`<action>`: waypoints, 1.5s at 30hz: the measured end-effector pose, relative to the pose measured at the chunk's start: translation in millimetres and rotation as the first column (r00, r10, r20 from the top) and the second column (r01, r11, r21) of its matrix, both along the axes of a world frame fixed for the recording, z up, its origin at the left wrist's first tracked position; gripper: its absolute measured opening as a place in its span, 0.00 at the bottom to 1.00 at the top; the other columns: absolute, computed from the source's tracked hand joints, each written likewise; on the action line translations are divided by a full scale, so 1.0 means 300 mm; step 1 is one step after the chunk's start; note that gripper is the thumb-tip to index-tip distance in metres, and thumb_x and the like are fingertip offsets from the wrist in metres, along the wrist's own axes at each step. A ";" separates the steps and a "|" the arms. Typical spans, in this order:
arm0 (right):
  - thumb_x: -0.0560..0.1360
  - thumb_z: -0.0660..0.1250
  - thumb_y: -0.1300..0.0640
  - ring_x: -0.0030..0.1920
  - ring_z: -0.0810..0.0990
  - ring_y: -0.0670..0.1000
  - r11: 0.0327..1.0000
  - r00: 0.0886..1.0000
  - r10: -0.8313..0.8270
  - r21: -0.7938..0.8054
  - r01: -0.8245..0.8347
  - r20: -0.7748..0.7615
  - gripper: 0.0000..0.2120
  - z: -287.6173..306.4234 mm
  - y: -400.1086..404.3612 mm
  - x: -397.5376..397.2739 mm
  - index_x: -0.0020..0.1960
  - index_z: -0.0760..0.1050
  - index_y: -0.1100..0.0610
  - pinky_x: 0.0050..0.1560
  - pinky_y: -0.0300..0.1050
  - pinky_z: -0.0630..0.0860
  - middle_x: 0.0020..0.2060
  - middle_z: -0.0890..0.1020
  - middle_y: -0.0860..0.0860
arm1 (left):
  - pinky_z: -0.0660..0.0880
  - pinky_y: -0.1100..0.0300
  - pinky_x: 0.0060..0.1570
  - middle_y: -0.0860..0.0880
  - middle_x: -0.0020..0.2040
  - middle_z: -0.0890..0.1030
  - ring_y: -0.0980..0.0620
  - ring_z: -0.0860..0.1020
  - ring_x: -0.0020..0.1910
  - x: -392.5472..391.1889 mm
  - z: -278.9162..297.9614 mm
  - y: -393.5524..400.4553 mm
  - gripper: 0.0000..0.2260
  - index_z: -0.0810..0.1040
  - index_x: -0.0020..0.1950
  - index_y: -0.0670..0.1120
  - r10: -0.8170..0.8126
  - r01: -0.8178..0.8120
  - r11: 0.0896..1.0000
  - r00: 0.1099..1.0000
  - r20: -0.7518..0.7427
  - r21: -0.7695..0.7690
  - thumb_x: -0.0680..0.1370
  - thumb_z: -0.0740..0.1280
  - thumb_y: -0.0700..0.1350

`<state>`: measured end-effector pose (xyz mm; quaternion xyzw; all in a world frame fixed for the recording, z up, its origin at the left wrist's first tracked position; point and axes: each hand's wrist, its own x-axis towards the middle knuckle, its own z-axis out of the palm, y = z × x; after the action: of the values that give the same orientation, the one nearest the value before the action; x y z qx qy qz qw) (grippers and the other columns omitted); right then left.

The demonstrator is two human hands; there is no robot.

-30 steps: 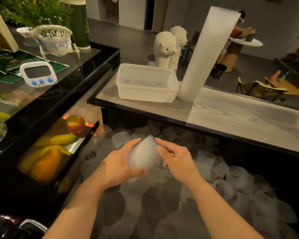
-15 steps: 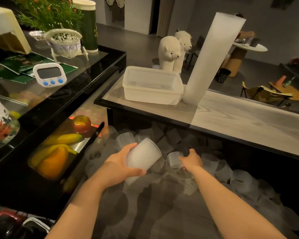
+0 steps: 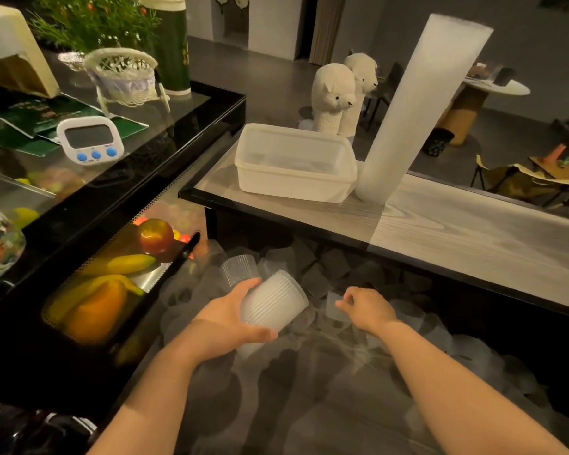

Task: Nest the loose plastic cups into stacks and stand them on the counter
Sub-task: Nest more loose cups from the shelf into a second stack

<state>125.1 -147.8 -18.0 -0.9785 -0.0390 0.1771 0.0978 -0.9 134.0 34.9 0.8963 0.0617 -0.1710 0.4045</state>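
My left hand (image 3: pixel 230 318) grips a short nested stack of ribbed translucent cups (image 3: pixel 273 302), tilted with the rims up and to the right. To its right my right hand (image 3: pixel 365 307) pinches a single loose cup (image 3: pixel 334 305) lying in the pile. Several loose cups (image 3: pixel 342 267) are scattered over the low dark surface below the counter. A very tall stack of nested cups (image 3: pixel 418 110) stands leaning on the wood-grain counter (image 3: pixel 457 231).
A white plastic tub (image 3: pixel 293 162) sits on the counter beside the tall stack. Left of the pile is a display case with an apple (image 3: pixel 155 236), bananas and an orange fruit. A timer (image 3: pixel 91 139), a basket and two plush alpacas (image 3: pixel 334 96) stand further back.
My right hand left the stack in my left hand, reached right into the pile and took hold of a loose cup. My left hand kept the stack almost still.
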 end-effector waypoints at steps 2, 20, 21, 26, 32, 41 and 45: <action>0.79 0.61 0.40 0.47 0.77 0.50 0.987 0.996 -0.086 0.139 0.084 0.007 0.12 0.036 -0.027 -0.010 0.49 0.75 0.49 0.48 0.47 0.75 0.45 0.78 0.46 | 0.76 0.62 0.48 0.57 0.64 0.67 0.54 0.72 0.57 0.013 0.005 -0.016 0.45 0.53 0.78 0.64 -0.025 0.025 1.000 1.000 0.003 0.001 0.68 0.77 0.62; 0.80 0.63 0.55 0.55 0.79 0.59 0.042 0.880 -0.207 0.895 0.444 -0.427 0.14 0.312 -0.109 -0.344 0.58 0.77 0.66 0.64 0.59 0.73 0.53 0.83 0.62 | 0.75 0.60 0.58 0.61 0.66 0.69 0.58 0.73 0.60 -0.014 0.116 -0.216 0.43 0.55 0.76 0.67 -0.235 0.244 0.960 0.969 0.078 -0.136 0.69 0.79 0.58; 0.80 0.63 0.56 0.54 0.79 0.58 0.095 0.897 -0.216 0.906 0.413 -0.386 0.11 0.314 -0.112 -0.348 0.56 0.78 0.62 0.63 0.57 0.74 0.52 0.83 0.58 | 0.75 0.61 0.58 0.61 0.67 0.69 0.59 0.73 0.60 -0.015 0.117 -0.224 0.43 0.56 0.76 0.66 -0.234 0.243 0.961 0.969 0.082 -0.135 0.69 0.79 0.58; 0.82 0.59 0.52 0.60 0.75 0.34 0.471 0.977 -0.141 0.858 0.207 -0.159 0.14 0.331 -0.102 -0.377 0.64 0.74 0.37 0.63 0.36 0.72 0.58 0.79 0.34 | 0.72 0.64 0.53 0.61 0.66 0.69 0.58 0.73 0.60 -0.021 0.121 -0.266 0.43 0.56 0.78 0.64 -0.221 0.229 0.969 0.971 0.091 -0.096 0.70 0.78 0.59; 0.83 0.51 0.44 0.54 0.68 0.20 0.554 0.975 -0.058 0.805 0.209 -0.213 0.11 0.344 -0.080 -0.401 0.57 0.68 0.29 0.50 0.16 0.63 0.54 0.72 0.24 | 0.72 0.63 0.52 0.59 0.64 0.70 0.57 0.73 0.59 -0.017 0.118 -0.288 0.42 0.57 0.77 0.63 -0.203 0.207 0.978 0.975 0.088 -0.037 0.69 0.77 0.60; 0.80 0.63 0.50 0.58 0.78 0.51 0.561 0.840 -0.497 0.657 0.503 -0.219 0.16 0.038 -0.238 -0.227 0.67 0.71 0.46 0.65 0.53 0.74 0.64 0.79 0.53 | 0.72 0.61 0.52 0.56 0.66 0.71 0.54 0.73 0.60 -0.006 0.089 -0.259 0.42 0.58 0.78 0.61 -0.080 0.081 0.996 0.996 0.045 -0.021 0.70 0.78 0.58; 0.80 0.63 0.49 0.68 0.72 0.58 0.797 0.898 -0.421 0.419 0.434 -0.129 0.25 -0.063 -0.255 -0.170 0.75 0.63 0.52 0.68 0.51 0.68 0.70 0.72 0.54 | 0.73 0.62 0.51 0.56 0.65 0.71 0.54 0.73 0.58 -0.017 0.077 -0.244 0.43 0.57 0.78 0.62 -0.053 0.053 0.999 0.998 0.027 -0.002 0.69 0.78 0.60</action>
<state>74.1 -224.3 -36.9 -0.9118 0.1455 0.1513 0.3528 -6.0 60.7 57.9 0.8994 0.0321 -0.1695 0.4017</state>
